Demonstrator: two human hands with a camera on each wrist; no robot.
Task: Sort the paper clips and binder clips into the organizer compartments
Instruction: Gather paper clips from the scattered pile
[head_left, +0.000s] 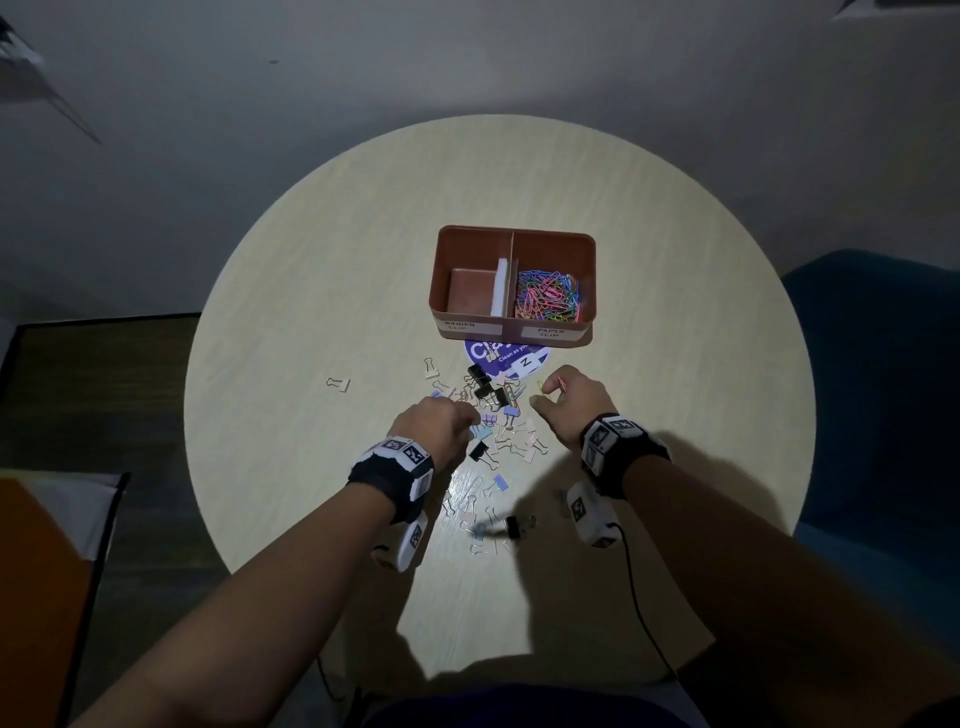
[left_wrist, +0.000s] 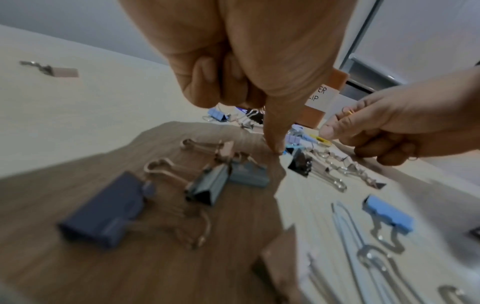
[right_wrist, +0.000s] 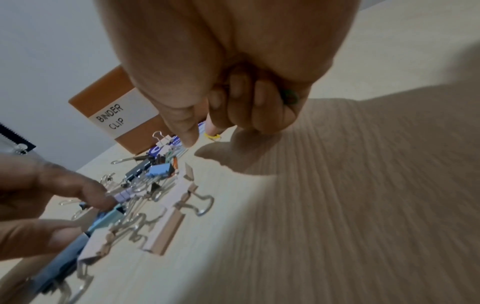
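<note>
Both forearms reach over the desk (head_left: 322, 270). Left hand (head_left: 441, 423) grip: forefinger pressed down into the binder clips (head_left: 498, 441) pile, other fingers curled, holding nothing. Right hand (head_left: 569, 397) grip pinches paper clips (head_left: 545, 388) near the organizer (head_left: 511, 325). Risk: thin wire slips from the pinch, or snags binder handles and lands in the empty binder side.

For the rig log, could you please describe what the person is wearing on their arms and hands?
Both forearms are bare, with no sleeves or gloves. The left hand and right hand each have a black wrist strap carrying white blocks printed with black square markers. A white camera unit hangs under each wrist, and a thin black cable trails from the right one.
</note>
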